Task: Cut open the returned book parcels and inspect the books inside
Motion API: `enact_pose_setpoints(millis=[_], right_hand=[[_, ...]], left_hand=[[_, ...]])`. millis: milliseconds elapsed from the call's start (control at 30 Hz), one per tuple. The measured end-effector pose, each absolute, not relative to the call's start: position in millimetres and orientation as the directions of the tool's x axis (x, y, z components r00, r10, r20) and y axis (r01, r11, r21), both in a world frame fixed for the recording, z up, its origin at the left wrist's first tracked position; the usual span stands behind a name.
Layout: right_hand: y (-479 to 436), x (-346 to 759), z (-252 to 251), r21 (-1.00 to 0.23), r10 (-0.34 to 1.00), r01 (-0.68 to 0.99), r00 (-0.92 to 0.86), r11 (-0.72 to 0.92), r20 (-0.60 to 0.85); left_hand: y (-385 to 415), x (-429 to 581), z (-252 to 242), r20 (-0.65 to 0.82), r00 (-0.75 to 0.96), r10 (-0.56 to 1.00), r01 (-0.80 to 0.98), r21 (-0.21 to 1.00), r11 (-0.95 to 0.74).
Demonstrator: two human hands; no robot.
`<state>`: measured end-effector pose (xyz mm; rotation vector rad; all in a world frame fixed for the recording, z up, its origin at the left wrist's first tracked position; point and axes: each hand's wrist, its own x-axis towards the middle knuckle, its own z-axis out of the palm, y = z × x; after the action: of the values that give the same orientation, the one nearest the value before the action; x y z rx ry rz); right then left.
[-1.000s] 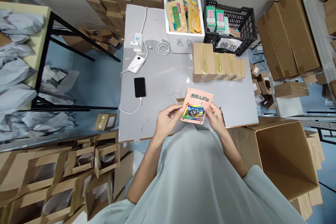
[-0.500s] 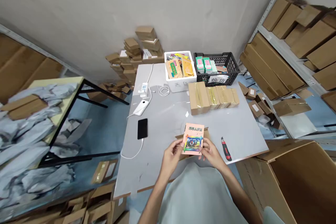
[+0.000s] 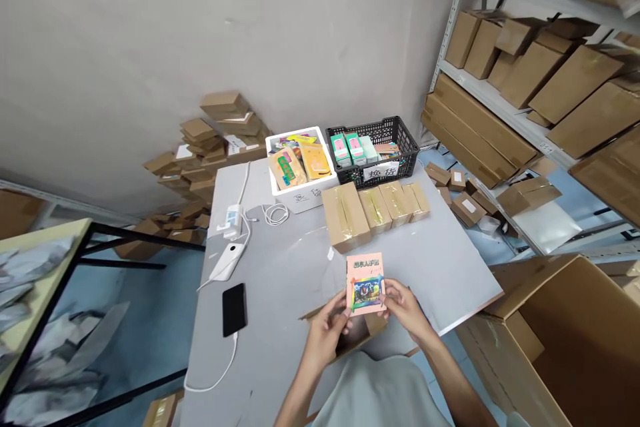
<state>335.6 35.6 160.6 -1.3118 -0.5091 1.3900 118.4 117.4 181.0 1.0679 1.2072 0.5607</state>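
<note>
A small pink booklet (image 3: 364, 265) with a colourful picture in a rainbow frame is held upright between my hands. My left hand (image 3: 327, 327) pinches its lower left edge. On its lower right side, the fingers of my right hand (image 3: 401, 307) are closed on it. Just below and behind the booklet, an open cardboard box (image 3: 376, 325) stands at the table's front edge, partly hidden by my hands and the booklet.
Several taped cartons (image 3: 346, 217) stand in a row, before a white bin (image 3: 303, 199) and a black crate (image 3: 410, 155) of goods. A phone (image 3: 235, 309), power bank (image 3: 227, 262) and cables lie left. A large open carton (image 3: 520, 293) is at the right; boxes fill the shelves (image 3: 493, 95).
My view has swung to the right, so the table appears further left. Both hands keep hold of the booklet, and more of the open box shows below it. The red utility knife no longer shows.
</note>
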Motion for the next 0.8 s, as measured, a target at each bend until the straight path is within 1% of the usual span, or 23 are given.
enact_pose_setpoints(millis=[100, 167, 233, 300, 333, 400, 467, 533, 567, 600, 633, 700, 767, 800], right_hand=[[66, 368, 176, -0.882, 0.903, -0.413, 0.251, -0.227, -0.349], [102, 397, 195, -0.902, 0.905, -0.404, 0.309, -0.153, -0.292], [146, 430, 219, -0.916, 0.89, -0.397, 0.397, -0.055, -0.226], [189, 462, 244, -0.914, 0.847, -0.4, 0.505, 0.063, -0.163], [206, 475, 255, -0.912, 0.825, -0.393, 0.55, 0.119, -0.129], [225, 496, 267, -0.911, 0.829, -0.381, 0.553, 0.161, -0.085], [222, 506, 262, -0.917, 0.853, -0.374, 0.516, 0.139, -0.081], [199, 505, 239, -0.918, 0.866, -0.392, 0.479, 0.065, -0.143], [181, 501, 221, -0.909, 0.861, -0.417, 0.467, 0.013, -0.202], [160, 496, 202, -0.891, 0.848, -0.451, 0.453, -0.046, -0.273], [138, 488, 181, -0.868, 0.833, -0.483, 0.431, -0.113, -0.348], [91, 470, 137, -0.805, 0.791, -0.531, 0.357, -0.266, -0.497], [46, 449, 98, -0.735, 0.739, -0.551, 0.284, -0.395, -0.61], [27, 438, 80, -0.708, 0.712, -0.548, 0.264, -0.444, -0.651]], left_hand=[[156, 154, 196, -0.393, 0.348, 0.851, 0.153, 0.92, 0.362], [193, 188, 214, -0.288, 0.372, 0.882, 0.14, 0.957, 0.253], [233, 228, 241, -0.12, 0.359, 0.926, 0.107, 0.99, 0.086], [265, 266, 274, 0.132, 0.226, 0.965, 0.053, 0.988, -0.147], [275, 281, 291, 0.246, 0.168, 0.955, 0.03, 0.967, -0.254], [280, 299, 320, 0.385, 0.137, 0.913, 0.019, 0.92, -0.391], [267, 297, 332, 0.449, 0.132, 0.884, 0.056, 0.887, -0.459], [244, 275, 320, 0.436, 0.131, 0.89, 0.148, 0.88, -0.452], [230, 259, 305, 0.394, 0.123, 0.911, 0.209, 0.887, -0.412], [215, 239, 285, 0.322, 0.099, 0.941, 0.272, 0.901, -0.337], [200, 216, 261, 0.219, 0.054, 0.974, 0.327, 0.918, -0.225], [166, 164, 206, -0.038, -0.08, 0.996, 0.402, 0.913, 0.067], [127, 109, 153, -0.239, -0.235, 0.942, 0.441, 0.838, 0.323], [106, 84, 131, -0.314, -0.284, 0.906, 0.455, 0.788, 0.416]])
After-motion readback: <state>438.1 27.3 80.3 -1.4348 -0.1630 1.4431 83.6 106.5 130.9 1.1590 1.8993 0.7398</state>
